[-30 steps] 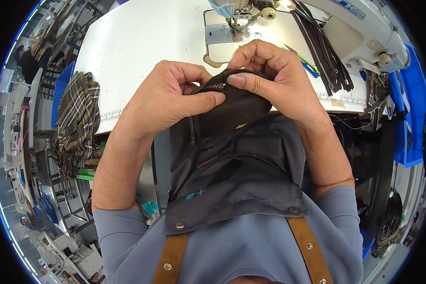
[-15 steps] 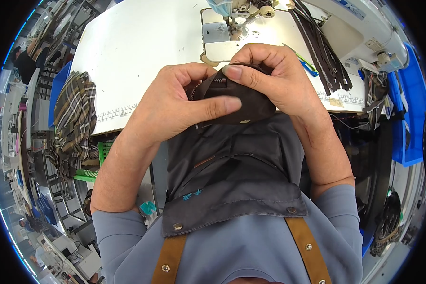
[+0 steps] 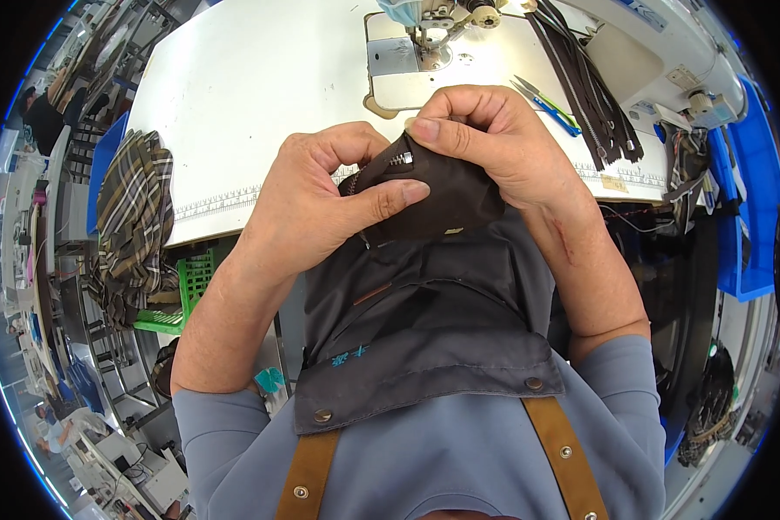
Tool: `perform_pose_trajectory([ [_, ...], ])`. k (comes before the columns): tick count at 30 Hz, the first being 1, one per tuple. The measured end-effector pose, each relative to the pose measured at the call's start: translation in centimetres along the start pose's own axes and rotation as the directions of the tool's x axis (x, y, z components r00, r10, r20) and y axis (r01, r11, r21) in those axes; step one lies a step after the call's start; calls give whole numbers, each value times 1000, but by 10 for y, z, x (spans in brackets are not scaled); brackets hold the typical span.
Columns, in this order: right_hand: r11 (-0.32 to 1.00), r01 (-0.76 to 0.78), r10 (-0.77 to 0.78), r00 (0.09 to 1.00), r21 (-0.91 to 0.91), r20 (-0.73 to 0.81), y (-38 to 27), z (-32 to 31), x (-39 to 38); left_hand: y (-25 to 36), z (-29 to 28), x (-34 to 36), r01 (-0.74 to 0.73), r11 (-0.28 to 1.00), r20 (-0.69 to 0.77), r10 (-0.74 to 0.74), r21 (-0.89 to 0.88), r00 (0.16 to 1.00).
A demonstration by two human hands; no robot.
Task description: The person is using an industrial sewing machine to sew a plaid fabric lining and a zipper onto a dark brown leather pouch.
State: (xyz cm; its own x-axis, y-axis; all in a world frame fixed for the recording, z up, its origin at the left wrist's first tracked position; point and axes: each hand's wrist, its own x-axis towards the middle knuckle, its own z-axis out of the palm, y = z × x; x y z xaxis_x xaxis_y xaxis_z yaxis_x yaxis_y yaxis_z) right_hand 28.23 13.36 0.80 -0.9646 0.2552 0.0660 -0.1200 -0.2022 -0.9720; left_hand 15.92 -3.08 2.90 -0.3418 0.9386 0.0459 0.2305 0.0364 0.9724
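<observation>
A dark brown cloth piece with a metal-toothed zipper (image 3: 459,195) is held between my two hands above my lap, close to the table's front edge. My left hand (image 3: 325,191) grips its left side, thumb lying across the front and fingers behind. At the top corner, my right hand (image 3: 494,143) pinches the fabric between thumb and fingers. The end of the metal zipper (image 3: 400,159) shows between my two thumbs. The back of the cloth and most of my left fingertips are hidden.
Beyond my hands stands a sewing machine (image 3: 433,39) on the white table (image 3: 243,95). Blue-and-green thread snips (image 3: 550,108) and several dark zippers (image 3: 594,95) lie at right. Plaid fabric (image 3: 134,195) hangs over the left edge, near a green basket (image 3: 197,282). Blue bins (image 3: 745,217) stand far right.
The upper edge of the cloth has opened out, so more of the zipper end shows between my thumbs. My left hand has shifted slightly left and down; both hands keep their hold.
</observation>
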Motion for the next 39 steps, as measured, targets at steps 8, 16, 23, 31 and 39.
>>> perform_pose_trajectory([
  [8,1000,-13,13,1000,-18,3,0,1,-2,7,-3,-2,145,989,38,-144,-9,989],
  [16,1000,-8,8,1000,-22,-18,1,-1,-1,-1,-1,-1,149,984,35,-146,-102,989],
  [23,996,25,-31,998,-91,-63,6,-2,3,-10,2,3,131,951,-42,-149,-279,988],
  [31,996,18,-21,999,-89,-31,6,-4,1,-13,2,4,120,953,-41,-137,-278,990],
  [39,997,53,-57,996,-51,-75,6,-2,-1,-10,4,3,94,977,-31,-102,-189,994],
])
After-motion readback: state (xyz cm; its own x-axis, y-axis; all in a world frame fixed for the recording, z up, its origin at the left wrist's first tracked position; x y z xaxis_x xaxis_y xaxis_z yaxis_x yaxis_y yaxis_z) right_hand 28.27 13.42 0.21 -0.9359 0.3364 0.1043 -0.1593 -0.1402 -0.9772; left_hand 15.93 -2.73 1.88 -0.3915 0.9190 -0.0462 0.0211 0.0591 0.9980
